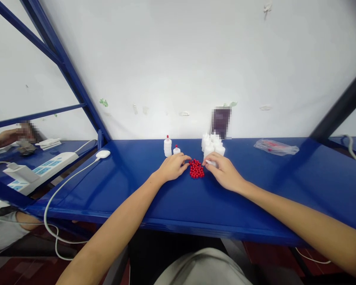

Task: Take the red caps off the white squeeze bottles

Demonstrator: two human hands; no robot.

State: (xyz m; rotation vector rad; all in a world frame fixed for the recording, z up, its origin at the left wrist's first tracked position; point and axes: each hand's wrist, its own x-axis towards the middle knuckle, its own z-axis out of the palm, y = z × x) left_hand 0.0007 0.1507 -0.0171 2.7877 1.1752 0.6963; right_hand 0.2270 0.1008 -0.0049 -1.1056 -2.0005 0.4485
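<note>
Small red caps lie in a tight cluster on the blue table. My left hand is at their left edge, thumb and index fingertip slightly apart, with nothing visible between them. On the right side of the cluster, my right hand pinches a small white piece, partly hidden by the fingers. Behind that hand stand several white bottles without red caps. Two white bottles with red tips stand beyond my left hand: a taller one and one partly hidden by the hand.
A clear plastic bag with red contents lies at the right. At the left are a white charging puck with its cable and a power strip. Another person's hand shows beyond the blue frame. A wall stands behind the table.
</note>
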